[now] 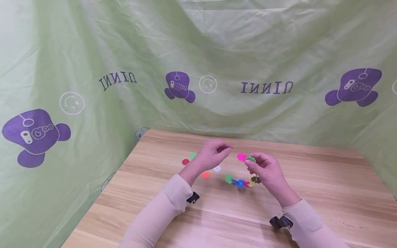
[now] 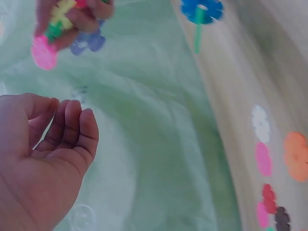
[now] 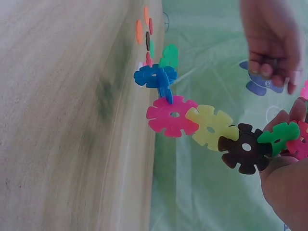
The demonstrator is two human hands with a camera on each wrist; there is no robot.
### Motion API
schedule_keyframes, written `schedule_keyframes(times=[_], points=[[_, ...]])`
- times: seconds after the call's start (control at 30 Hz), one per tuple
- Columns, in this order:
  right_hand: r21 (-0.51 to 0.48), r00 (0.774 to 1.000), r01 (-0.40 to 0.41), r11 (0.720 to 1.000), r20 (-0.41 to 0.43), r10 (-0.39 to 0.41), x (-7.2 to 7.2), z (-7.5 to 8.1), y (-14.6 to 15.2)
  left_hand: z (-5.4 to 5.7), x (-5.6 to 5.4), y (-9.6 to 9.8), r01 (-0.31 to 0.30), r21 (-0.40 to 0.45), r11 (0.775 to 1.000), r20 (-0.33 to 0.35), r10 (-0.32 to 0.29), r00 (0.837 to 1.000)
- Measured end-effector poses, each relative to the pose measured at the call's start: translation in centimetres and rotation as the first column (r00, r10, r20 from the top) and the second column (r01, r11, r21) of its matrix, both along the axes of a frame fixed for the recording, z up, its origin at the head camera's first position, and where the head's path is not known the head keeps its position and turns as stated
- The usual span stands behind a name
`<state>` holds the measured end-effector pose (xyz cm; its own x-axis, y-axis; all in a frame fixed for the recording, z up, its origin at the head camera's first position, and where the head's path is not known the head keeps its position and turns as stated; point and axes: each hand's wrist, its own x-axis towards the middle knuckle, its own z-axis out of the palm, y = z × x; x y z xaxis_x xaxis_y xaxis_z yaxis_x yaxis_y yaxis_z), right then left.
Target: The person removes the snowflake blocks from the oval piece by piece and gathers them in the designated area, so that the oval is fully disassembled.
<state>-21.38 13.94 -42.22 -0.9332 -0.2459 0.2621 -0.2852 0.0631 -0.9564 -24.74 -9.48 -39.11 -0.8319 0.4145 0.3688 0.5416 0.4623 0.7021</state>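
My right hand [image 1: 269, 172] grips a chain of interlocking plastic snowflake discs near its upper end, above the table. From the fingers a pink disc [image 1: 241, 157] sticks out beside a green one. Below hang a brown disc [image 3: 246, 148], a yellow disc [image 3: 211, 127], another pink disc [image 3: 169, 116], blue discs [image 3: 153, 75] and a light green disc [image 3: 169, 57] at the low end. To the left of the pink end, my left hand [image 1: 214, 155] is raised, apart from the chain. Its fingers curve loosely towards the thumb, and nothing shows between them in the left wrist view [image 2: 53, 154].
Loose discs lie on the wooden table [image 1: 161, 165] near and beneath the left forearm: red [image 1: 185, 161], orange [image 1: 205, 175], white [image 1: 217, 168] and green [image 1: 193, 155] among them. A green printed curtain [image 1: 217, 113] hangs behind the table and along its left side.
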Motion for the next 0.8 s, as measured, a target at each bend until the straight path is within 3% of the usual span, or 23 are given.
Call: schedule_keyframes(times=[0.17, 0.4, 0.8], points=[[-0.014, 1.000, -0.020, 1.000, -0.003, 0.020, 0.0, 0.2, -0.3, 1.4, 0.6, 0.6, 0.081, -0.021, 0.996, 0.031, -0.081, 0.996], [-0.015, 0.999, -0.045, 0.999, 0.005, 0.045, 0.0, 0.4, -0.5, 1.6, 0.8, 1.2, 0.171, -0.038, 0.984, 0.111, -0.166, 0.980], [-0.002, 0.999, -0.031, 1.000, 0.008, 0.031, 0.0, 0.7, -0.7, 2.1, 1.1, 1.4, 0.230, -0.053, 0.972, 0.119, -0.223, 0.968]])
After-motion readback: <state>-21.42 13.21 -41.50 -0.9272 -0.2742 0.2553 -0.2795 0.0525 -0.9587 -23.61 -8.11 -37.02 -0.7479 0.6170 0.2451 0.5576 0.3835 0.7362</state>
